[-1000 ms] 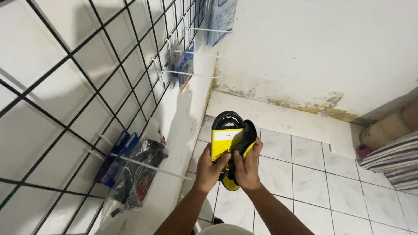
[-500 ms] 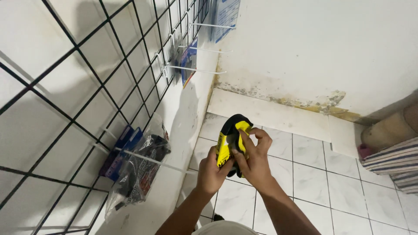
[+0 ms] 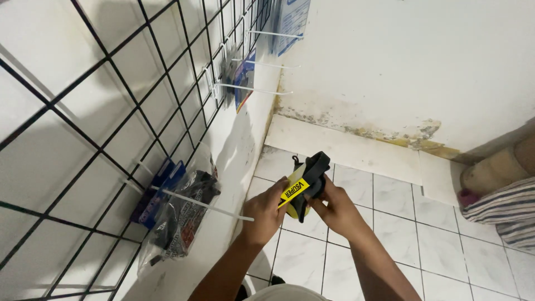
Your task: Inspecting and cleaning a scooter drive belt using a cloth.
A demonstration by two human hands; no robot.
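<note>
Both hands meet low in the centre of the view. The left hand [image 3: 267, 214] sits at nine o'clock of the black and yellow packaged item [image 3: 305, 184], the right hand [image 3: 334, 209] at four o'clock, both touching it. The black wire grid panel [image 3: 111, 111] fills the view from seven to twelve o'clock. On its white pegs [image 3: 200, 203] hang a clear plastic bag of dark goods [image 3: 181, 220], at eight o'clock of the hands, and blue packets [image 3: 245, 83] at eleven. White floor tiles [image 3: 423, 245] lie beneath. A striped cloth [image 3: 501, 209] lies at three o'clock.
</note>
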